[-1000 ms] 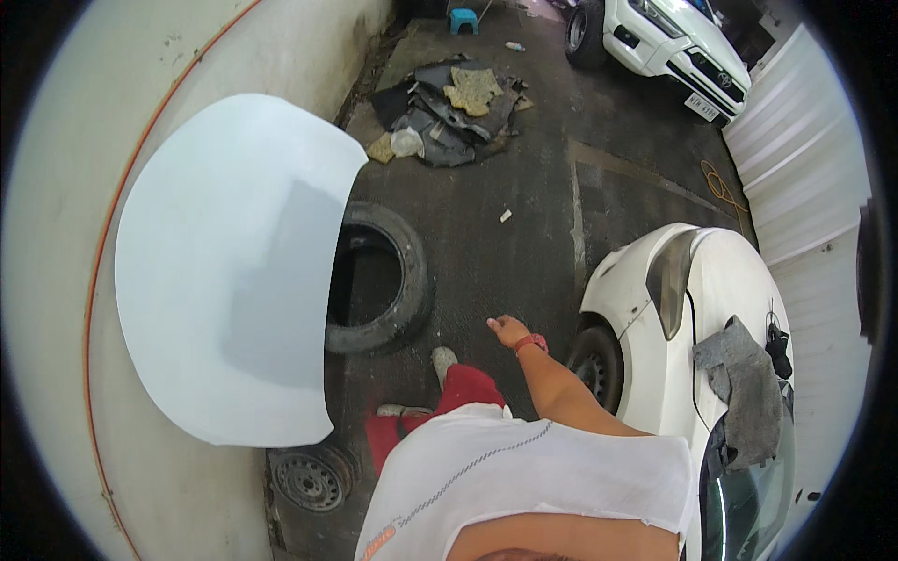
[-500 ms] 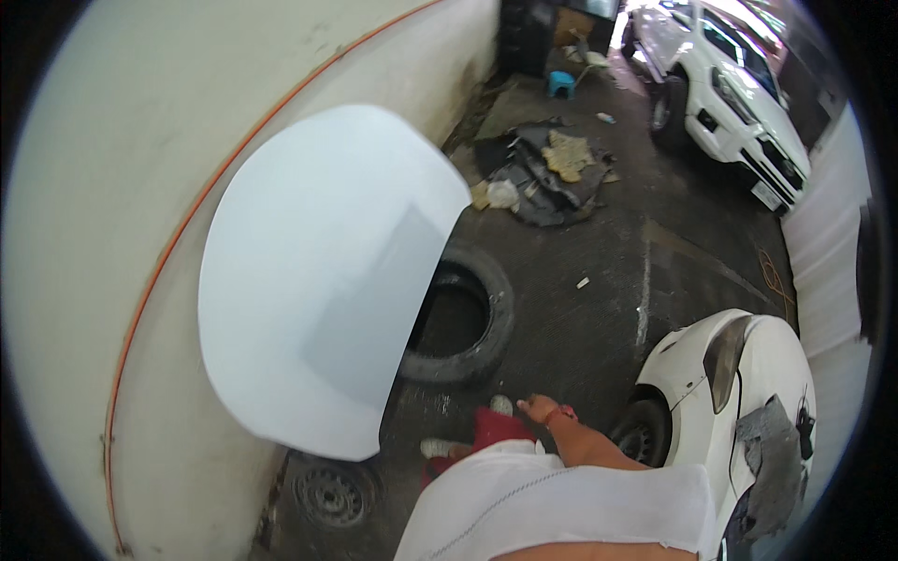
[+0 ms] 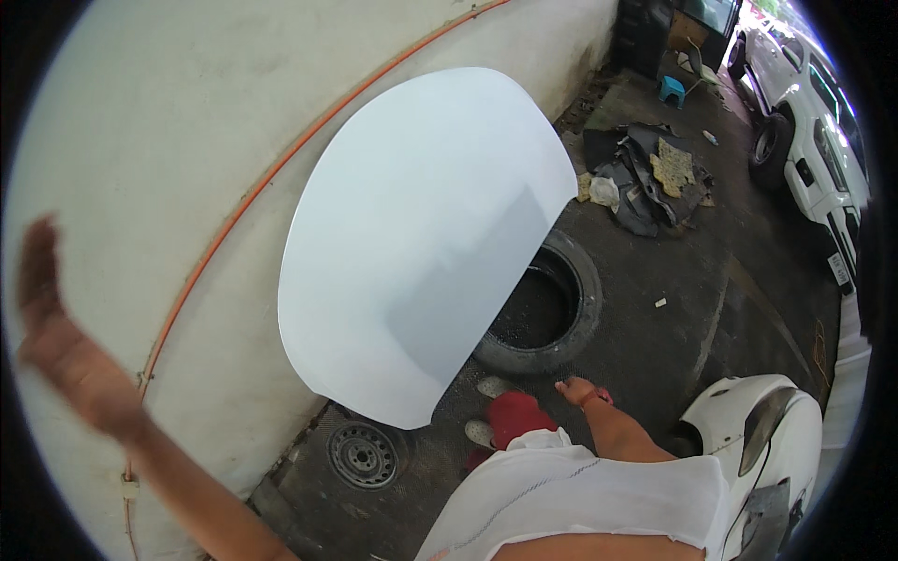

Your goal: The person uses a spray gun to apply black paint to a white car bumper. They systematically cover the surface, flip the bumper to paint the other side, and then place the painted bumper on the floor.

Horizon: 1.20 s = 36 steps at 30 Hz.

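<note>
A white car hood panel (image 3: pixel 412 215) leans by the wall, a soft shadow across its lower right part. My left hand (image 3: pixel 75 346) is raised at the far left in front of the wall, apart from the panel; it is blurred, fingers stretched upward with nothing in them. Low in front of my body is my right hand (image 3: pixel 577 391), a red band at its wrist. Its fingers are curled closed, and whatever they may hold is too small to make out. Nearest to it lies a black tire (image 3: pixel 582 323), partly covered by the panel.
A steel wheel rim (image 3: pixel 365 455) lies below the panel. An orange hose (image 3: pixel 215 245) runs along the wall. At right stands a white car's front end (image 3: pixel 739 421). Farther off are a heap of dark scraps (image 3: pixel 645 182), a blue stool (image 3: pixel 672 91) and a white pickup (image 3: pixel 814 140).
My view has turned left, so the panel, tire and cars sit farther right. My left hand has come into view at the left. My right hand stays low and closed.
</note>
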Each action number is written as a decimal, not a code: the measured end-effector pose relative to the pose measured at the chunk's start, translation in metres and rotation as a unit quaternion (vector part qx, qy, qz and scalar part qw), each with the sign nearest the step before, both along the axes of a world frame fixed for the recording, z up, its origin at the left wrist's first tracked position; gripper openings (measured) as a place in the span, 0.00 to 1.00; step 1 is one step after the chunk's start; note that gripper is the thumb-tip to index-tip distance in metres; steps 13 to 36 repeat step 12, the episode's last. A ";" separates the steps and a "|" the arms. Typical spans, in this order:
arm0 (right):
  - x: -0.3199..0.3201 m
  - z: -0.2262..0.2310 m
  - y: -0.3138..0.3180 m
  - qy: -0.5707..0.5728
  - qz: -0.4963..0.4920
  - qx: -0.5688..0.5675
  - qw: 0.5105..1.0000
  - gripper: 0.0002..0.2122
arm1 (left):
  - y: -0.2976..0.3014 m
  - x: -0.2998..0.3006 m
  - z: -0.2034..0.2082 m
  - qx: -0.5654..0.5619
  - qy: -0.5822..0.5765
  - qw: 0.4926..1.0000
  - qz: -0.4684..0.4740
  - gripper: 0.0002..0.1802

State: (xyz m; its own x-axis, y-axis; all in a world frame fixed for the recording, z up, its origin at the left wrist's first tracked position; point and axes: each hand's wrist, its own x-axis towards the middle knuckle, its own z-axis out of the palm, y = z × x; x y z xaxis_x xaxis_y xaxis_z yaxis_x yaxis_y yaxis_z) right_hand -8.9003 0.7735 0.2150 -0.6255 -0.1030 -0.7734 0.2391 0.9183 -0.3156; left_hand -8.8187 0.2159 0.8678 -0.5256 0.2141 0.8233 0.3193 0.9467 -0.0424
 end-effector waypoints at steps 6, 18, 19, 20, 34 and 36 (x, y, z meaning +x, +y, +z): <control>-0.065 -0.040 -0.041 -0.024 0.005 -0.026 0.999 0.31 | 0.003 -0.161 -0.134 0.141 -0.238 0.937 0.212 0.38; -0.159 -0.126 -0.090 -0.112 -0.196 -0.120 0.967 0.38 | -0.038 -0.303 -0.246 0.147 -0.350 0.846 0.373 0.42; -0.159 -0.126 -0.090 -0.112 -0.196 -0.120 0.967 0.38 | -0.038 -0.303 -0.246 0.147 -0.350 0.846 0.373 0.42; -0.159 -0.126 -0.090 -0.112 -0.196 -0.120 0.967 0.38 | -0.038 -0.303 -0.246 0.147 -0.350 0.846 0.373 0.42; -0.159 -0.126 -0.090 -0.112 -0.196 -0.120 0.967 0.38 | -0.038 -0.303 -0.246 0.147 -0.350 0.846 0.373 0.42; -0.159 -0.126 -0.090 -0.112 -0.196 -0.120 0.967 0.38 | -0.038 -0.303 -0.246 0.147 -0.350 0.846 0.373 0.42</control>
